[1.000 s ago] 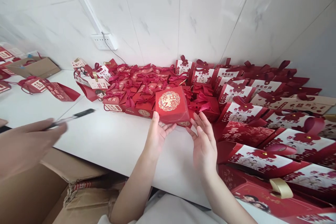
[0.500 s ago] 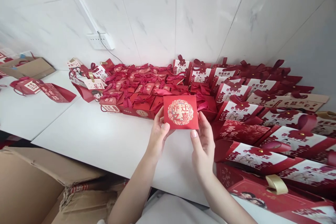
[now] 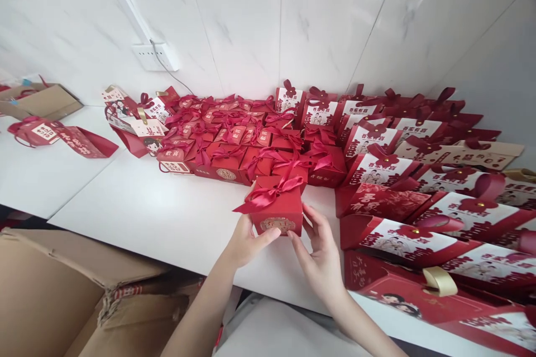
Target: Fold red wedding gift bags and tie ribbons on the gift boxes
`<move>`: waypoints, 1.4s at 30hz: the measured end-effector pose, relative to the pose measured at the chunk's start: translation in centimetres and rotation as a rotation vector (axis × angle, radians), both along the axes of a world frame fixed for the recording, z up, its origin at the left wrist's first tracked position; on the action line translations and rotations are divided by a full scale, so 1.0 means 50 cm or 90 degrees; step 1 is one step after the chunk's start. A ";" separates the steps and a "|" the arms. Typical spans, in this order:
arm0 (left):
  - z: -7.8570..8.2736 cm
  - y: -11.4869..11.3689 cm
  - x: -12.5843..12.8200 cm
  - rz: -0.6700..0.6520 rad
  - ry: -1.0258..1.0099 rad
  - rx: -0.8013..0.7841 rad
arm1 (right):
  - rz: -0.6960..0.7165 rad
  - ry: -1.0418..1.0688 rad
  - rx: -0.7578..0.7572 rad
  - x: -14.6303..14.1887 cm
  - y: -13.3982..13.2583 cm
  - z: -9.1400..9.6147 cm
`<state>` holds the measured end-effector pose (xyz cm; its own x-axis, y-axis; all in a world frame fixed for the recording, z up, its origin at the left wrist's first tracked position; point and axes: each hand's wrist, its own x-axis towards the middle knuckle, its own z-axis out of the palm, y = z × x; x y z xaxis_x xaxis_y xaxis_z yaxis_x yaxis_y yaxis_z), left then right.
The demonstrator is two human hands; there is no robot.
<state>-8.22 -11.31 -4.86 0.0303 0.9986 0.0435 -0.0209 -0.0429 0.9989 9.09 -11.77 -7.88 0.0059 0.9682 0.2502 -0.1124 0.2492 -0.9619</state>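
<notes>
Red gift box (image 3: 276, 212), ribbon bow on top, stands upright on the white table (image 3: 167, 217) just near the rows of small boxes (image 3: 234, 148). Left hand (image 3: 247, 240) clasps its left lower corner; right hand (image 3: 320, 254) presses spread fingers to its right side. A slack grip could tip it, or the trailing ribbon could snag on a neighbour.

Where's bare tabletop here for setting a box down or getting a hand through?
Widest bare patch: white table left of the held ribbon box, between the small-box cluster and the front edge above the cardboard carton. Second: far-left table, in front of the flat red bags. Crowded: gift bags fill the right side to the wall.
</notes>
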 end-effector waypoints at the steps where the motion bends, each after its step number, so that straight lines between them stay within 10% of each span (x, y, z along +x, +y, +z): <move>1: -0.010 -0.006 -0.002 0.003 0.009 -0.009 | 0.008 -0.022 -0.002 0.005 -0.005 -0.010; 7: -0.043 -0.035 -0.019 0.026 -0.046 -0.014 | 0.046 -0.068 -0.047 0.033 -0.028 -0.033; 14: -0.006 -0.045 -0.056 0.143 0.081 0.004 | -0.040 -0.059 -0.085 0.034 -0.009 0.009; 22: 0.024 -0.044 -0.044 0.065 0.151 -0.090 | -0.053 0.003 -0.146 0.026 0.048 0.026; 27: 0.029 -0.021 -0.005 0.066 0.146 -0.095 | -0.188 -0.124 0.078 0.040 0.044 0.055; 32: 0.038 -0.010 0.010 0.057 0.012 -0.113 | 0.122 -0.464 0.358 0.048 0.017 0.077; 42: 0.038 -0.009 0.013 0.003 -0.177 -0.186 | 0.072 -0.504 0.369 0.033 0.019 0.046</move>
